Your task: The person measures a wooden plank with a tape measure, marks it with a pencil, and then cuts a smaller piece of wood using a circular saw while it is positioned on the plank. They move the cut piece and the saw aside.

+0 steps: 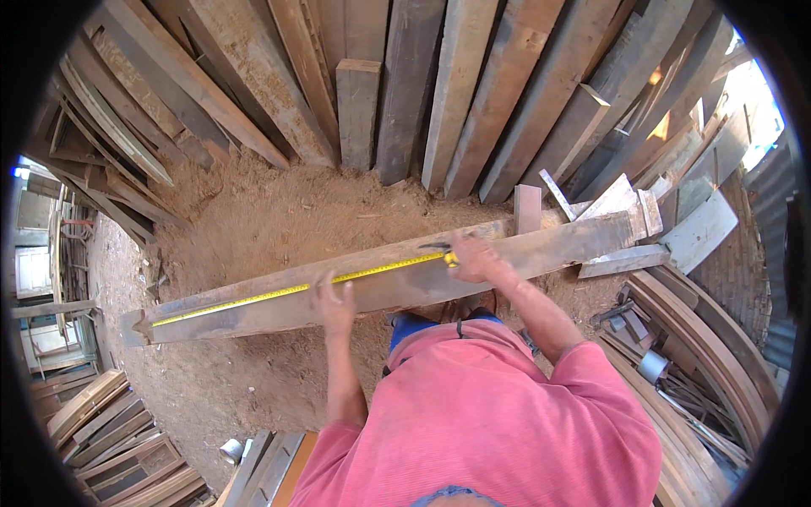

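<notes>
A long, weathered wooden beam (557, 248) lies slantwise in front of me, above the ground. Along it runs a yellow tape measure blade (245, 299), stretched from the beam's left end to the yellow case (451, 258). My right hand (475, 257) is closed around that case. A thin dark item (434, 246) pokes out leftward beside its fingers; its kind is unclear. Over the middle of the beam, my left hand (331, 301) has its fingers apart beside the blade. It is slightly blurred, and whether it touches the blade cannot be told.
Many thick timbers (405, 93) lean upright along the far side. Offcuts (621, 203) and a small upright block (527, 209) sit by the beam's right end. Stacked boards (106, 431) stand lower left; curved planks (710, 346) and scrap lie at right. Sawdust covers the ground (253, 198).
</notes>
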Demonstrator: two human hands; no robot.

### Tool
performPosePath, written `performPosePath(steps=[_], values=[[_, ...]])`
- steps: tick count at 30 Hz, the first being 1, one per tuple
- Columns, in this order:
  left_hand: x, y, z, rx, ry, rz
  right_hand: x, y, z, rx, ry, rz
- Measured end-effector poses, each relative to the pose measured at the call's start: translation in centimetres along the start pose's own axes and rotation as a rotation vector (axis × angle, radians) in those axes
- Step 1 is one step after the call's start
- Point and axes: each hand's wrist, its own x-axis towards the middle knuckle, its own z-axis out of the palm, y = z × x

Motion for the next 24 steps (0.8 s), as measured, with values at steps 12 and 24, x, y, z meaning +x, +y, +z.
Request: performPosePath(steps=[12,24], values=[[3.3,15.6,10.7,-0.131,-0.631,0.133,-8.5,19.4,-4.0,-0.055,0.202,0.301],[2.5,17.0,11.2,-0.116,-0.556,0.022,-9.7,19.9,-2.0,-0.002,0.444,0.260]])
